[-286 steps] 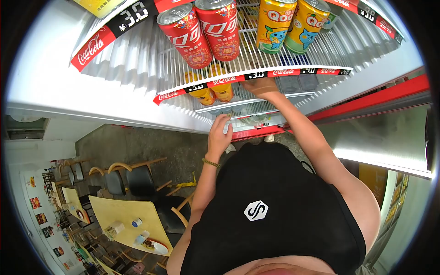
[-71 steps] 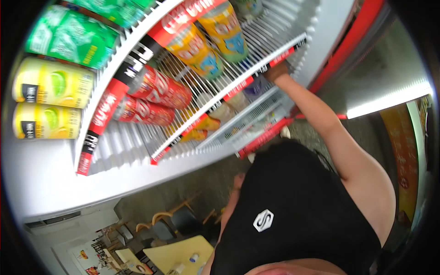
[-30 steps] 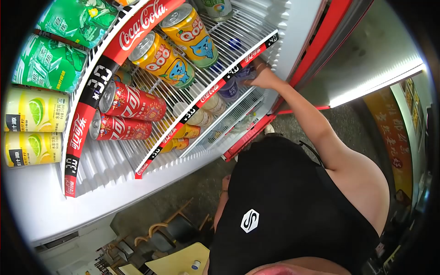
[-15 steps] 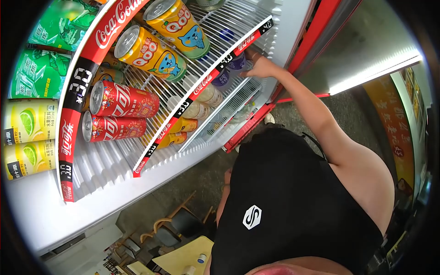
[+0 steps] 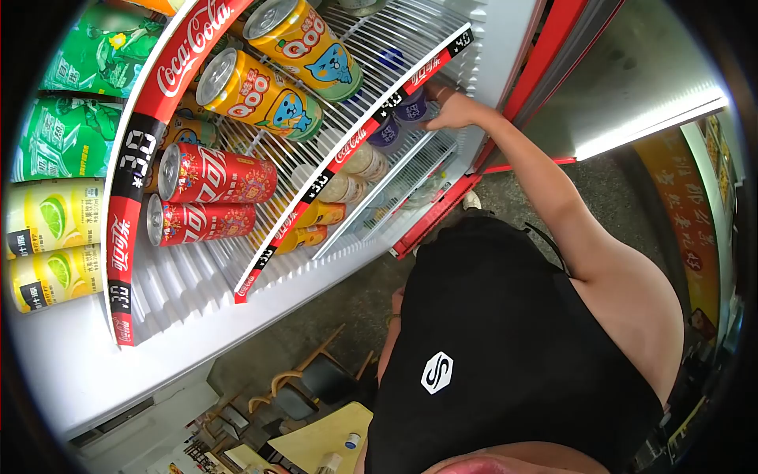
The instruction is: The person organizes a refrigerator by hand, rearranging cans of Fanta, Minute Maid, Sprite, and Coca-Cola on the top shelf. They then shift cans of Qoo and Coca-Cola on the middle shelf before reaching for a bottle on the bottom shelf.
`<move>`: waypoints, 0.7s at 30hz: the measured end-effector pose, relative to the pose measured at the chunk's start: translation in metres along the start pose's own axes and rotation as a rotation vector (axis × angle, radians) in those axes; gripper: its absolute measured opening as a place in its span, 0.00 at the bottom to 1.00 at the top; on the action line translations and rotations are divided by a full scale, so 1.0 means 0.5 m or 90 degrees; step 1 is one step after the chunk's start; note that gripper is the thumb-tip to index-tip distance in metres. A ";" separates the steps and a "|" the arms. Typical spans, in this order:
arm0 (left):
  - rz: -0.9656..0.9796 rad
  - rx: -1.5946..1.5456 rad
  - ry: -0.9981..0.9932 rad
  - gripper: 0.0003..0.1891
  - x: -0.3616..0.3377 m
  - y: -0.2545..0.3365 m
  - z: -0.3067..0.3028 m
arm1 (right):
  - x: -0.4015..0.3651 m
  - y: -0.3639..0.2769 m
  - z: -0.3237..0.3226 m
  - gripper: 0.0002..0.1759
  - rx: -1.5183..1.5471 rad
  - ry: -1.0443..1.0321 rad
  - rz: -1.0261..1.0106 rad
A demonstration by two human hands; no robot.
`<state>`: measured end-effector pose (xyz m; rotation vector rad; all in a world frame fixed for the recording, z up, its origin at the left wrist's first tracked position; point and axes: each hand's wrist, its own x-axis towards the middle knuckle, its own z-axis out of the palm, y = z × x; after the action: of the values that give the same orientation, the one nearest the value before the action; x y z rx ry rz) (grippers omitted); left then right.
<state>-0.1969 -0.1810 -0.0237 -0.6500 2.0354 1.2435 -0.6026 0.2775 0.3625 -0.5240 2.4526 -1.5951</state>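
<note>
My right hand (image 5: 456,109) reaches into a drinks fridge at the lower shelf, below the shelf strip. Its thumb lies against a purple-labelled drink container (image 5: 411,112), and the other fingers curl behind it, partly hidden. A second purple-labelled container (image 5: 384,134) stands beside that one. My left hand (image 5: 397,302) hangs low at my side, half covered by the black apron (image 5: 505,340); its fingers are hidden.
Yellow QOO cans (image 5: 304,47) and red Coca-Cola cans (image 5: 217,174) stand on the wire shelf above. Its red price strip (image 5: 347,150) runs in front of the lower bottles (image 5: 341,186). The open fridge door (image 5: 545,95) is at right. Chairs (image 5: 328,379) and a table (image 5: 328,433) lie behind.
The view has shifted slightly. My right hand stays at the purple-labelled container, with its thumb still against it.
</note>
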 end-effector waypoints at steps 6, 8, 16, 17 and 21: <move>0.004 0.069 -0.003 0.21 -0.020 0.031 -0.013 | -0.001 -0.048 0.003 0.59 -0.080 -0.012 0.047; -0.002 0.061 0.003 0.21 -0.026 0.043 -0.014 | 0.003 -0.033 0.000 0.57 -0.060 -0.023 0.011; 0.031 0.062 0.023 0.23 0.025 -0.019 0.001 | 0.002 -0.031 -0.017 0.52 -0.077 -0.082 0.018; 0.028 0.055 0.014 0.23 0.027 -0.019 0.000 | 0.000 -0.032 -0.018 0.53 -0.062 -0.084 0.011; -0.017 0.034 -0.013 0.24 0.014 0.010 0.001 | -0.015 -0.016 -0.013 0.54 -0.101 -0.070 0.011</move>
<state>-0.2048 -0.1789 -0.0260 -0.6342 2.0304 1.1714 -0.5963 0.2829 0.3720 -0.5958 2.5060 -1.3351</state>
